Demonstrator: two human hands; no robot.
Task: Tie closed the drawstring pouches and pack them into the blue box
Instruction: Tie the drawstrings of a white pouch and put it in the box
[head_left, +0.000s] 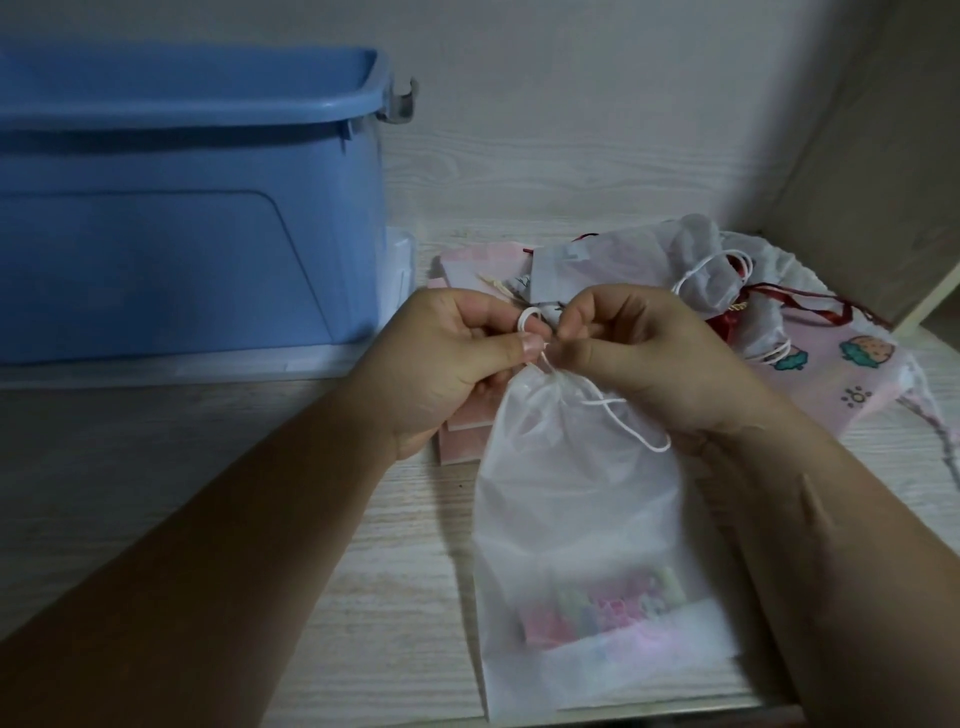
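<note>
A white translucent drawstring pouch (582, 509) lies on the pale wooden table with its gathered neck pointing away from me; pastel-coloured contents show faintly near its bottom. My left hand (447, 364) pinches a small loop of the white drawstring (631, 428) just above the neck. My right hand (654, 358) pinches the cord right beside it, and a slack length trails under its palm. The blue box (182, 218) stands open at the left back, apart from both hands.
A heap of other pouches (727, 275) lies behind my right hand: white mesh ones, red cords, a pink one printed with strawberries (852, 374). Pink flat items (467, 426) sit under my left hand. A wooden side panel (883, 156) closes the right side.
</note>
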